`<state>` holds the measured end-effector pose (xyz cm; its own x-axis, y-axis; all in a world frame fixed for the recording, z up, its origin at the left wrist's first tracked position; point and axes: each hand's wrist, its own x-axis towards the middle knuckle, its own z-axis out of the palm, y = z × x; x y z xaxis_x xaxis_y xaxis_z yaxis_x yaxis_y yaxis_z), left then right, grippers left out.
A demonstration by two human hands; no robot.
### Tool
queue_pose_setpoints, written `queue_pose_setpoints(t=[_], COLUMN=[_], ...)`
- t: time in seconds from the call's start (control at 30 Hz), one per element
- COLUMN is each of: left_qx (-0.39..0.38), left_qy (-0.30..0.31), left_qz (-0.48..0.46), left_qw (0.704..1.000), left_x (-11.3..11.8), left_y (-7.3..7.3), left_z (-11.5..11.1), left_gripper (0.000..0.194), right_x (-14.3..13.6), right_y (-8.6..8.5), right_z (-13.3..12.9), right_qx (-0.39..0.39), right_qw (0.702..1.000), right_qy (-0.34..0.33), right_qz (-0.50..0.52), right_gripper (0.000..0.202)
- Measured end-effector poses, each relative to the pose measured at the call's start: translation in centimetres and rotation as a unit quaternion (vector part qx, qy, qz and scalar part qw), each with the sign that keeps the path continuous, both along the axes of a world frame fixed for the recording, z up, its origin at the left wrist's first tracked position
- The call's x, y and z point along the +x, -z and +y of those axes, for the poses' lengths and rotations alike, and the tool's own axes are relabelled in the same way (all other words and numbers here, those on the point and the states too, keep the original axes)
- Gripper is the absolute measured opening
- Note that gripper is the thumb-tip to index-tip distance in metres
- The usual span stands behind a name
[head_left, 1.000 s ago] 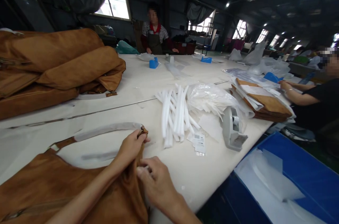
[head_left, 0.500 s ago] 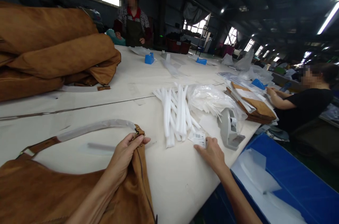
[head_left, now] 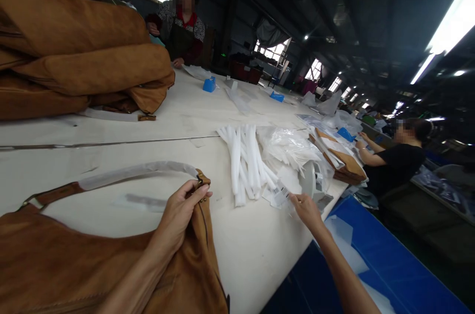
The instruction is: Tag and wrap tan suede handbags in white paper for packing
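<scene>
A brown suede-like handbag (head_left: 111, 264) lies on the table at the lower left, its strap (head_left: 137, 175) wrapped in pale film. My left hand (head_left: 181, 212) pinches the bag's top corner beside the strap's metal ring. To the right, my right hand (head_left: 306, 210) is closed on a white barcode tag (head_left: 282, 193), which is tilted up from the tabletop. Other white tags lie under or close beside it, partly hidden. White foam rods (head_left: 243, 160) are heaped between the two hands.
A grey tape dispenser (head_left: 308, 180) and a clear plastic bag (head_left: 285, 143) lie beyond my right hand. Stacked brown bags (head_left: 81, 67) fill the far left. A blue bin (head_left: 389, 254) adjoins the table's right edge. Two co-workers (head_left: 393, 160) are nearby.
My right hand has closed on the barcode tag and tilted it up off the table. My left hand keeps its grip on the handbag's corner. The view has tilted and shifted.
</scene>
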<state>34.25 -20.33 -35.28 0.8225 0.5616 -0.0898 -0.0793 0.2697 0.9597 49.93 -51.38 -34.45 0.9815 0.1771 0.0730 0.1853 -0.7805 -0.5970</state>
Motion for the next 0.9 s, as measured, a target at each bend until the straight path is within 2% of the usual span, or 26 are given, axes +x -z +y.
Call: queue_pose_setpoints(t=[0.17, 0.4, 0.53, 0.6, 0.73, 0.9], left_qx=[0.008, -0.086, -0.129, -0.132, -0.122, -0.101], left_qy=[0.005, 0.014, 0.031, 0.043, 0.06, 0.102], left_qz=[-0.001, -0.01, 0.022, 0.022, -0.012, -0.057], left_qw=[1.0, 0.996, 0.991, 0.99, 0.991, 0.988], left_x=[0.0, -0.3, -0.7, -0.9, -1.1, -1.4], left_y=[0.3, -0.7, -1.2, -1.2, -0.7, -0.4], left_z=[0.1, 0.3, 0.4, 0.4, 0.3, 0.3], left_gripper=[0.041, 0.044, 0.055, 0.052, 0.042, 0.054], right_x=[0.1, -0.7, -2.2, -3.0, -4.5, -5.8], right_y=[-1.7, -2.5, -3.5, -4.0, -4.6, -4.1], right_z=[-0.5, -0.2, 1.6, 3.0, 6.2, 10.1], right_qx=[0.08, 0.266, 0.385, 0.431, 0.445, 0.428], right_qw=[0.996, 0.964, 0.917, 0.888, 0.856, 0.823], right_qy=[0.017, 0.005, -0.043, -0.072, -0.154, -0.219], right_qz=[-0.035, 0.023, 0.095, 0.141, 0.213, 0.302], right_gripper=[0.045, 0.052, 0.038, 0.031, 0.026, 0.028])
